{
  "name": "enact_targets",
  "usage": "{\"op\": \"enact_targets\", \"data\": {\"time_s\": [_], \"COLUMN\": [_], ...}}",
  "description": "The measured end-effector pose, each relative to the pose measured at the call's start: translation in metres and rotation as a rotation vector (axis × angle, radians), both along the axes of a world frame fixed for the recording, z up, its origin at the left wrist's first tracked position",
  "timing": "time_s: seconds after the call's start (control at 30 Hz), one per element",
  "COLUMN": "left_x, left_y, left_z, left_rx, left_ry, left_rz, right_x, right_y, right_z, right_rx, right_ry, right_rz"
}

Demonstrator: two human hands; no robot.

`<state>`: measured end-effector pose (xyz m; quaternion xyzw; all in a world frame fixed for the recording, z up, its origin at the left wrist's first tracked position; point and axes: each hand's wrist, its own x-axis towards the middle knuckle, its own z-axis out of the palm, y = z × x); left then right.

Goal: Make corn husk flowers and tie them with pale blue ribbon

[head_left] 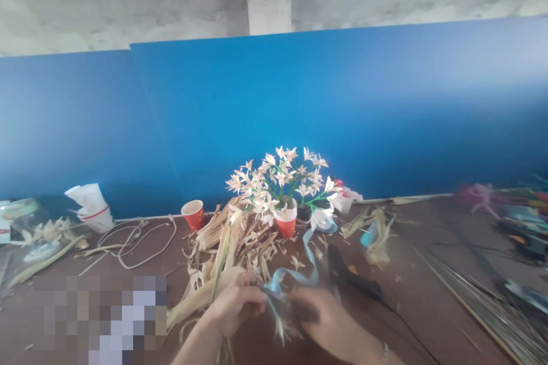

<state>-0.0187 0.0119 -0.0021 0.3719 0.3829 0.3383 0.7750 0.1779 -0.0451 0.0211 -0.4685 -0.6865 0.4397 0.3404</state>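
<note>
Between my hands is a small white flower point(280, 328), its head hanging down toward me. A light blue ribbon point(299, 278) curls from the flower cup down to its stem. The fingers of my left hand point(240, 302) are closed in a pinch at the stem and ribbon. My right hand point(323, 316) is close to the flower on the other side; motion smears its fingers, so its grip is unclear. Just ahead, a red paper cup point(286, 227) holds a bunch of pale flowers point(278, 179) on green stems.
Dry husks point(240, 234) are heaped left of the flower cup. Another red cup point(193, 215), a white cable point(141, 251) and white cups point(95, 211) stand farther left. A black corded tool point(353, 279) and thin wires point(479, 308) lie right. A blue panel point(265, 108) rises behind.
</note>
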Motion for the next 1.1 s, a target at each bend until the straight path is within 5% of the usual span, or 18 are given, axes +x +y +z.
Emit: {"op": "enact_targets", "data": {"time_s": [0.93, 1.1], "left_x": [0.0001, 0.0011], "left_y": [0.0008, 0.0002], "left_z": [-0.0035, -0.0023], "left_rx": [-0.003, 0.009], "left_ry": [-0.119, -0.139], "left_rz": [-0.03, -0.024], "right_x": [-0.0002, -0.0037], "right_y": [0.0046, 0.0002], "right_z": [-0.0077, -0.0003], "right_rx": [-0.159, -0.088], "right_ry": [0.24, 0.199], "right_rz": [0.018, 0.047]}}
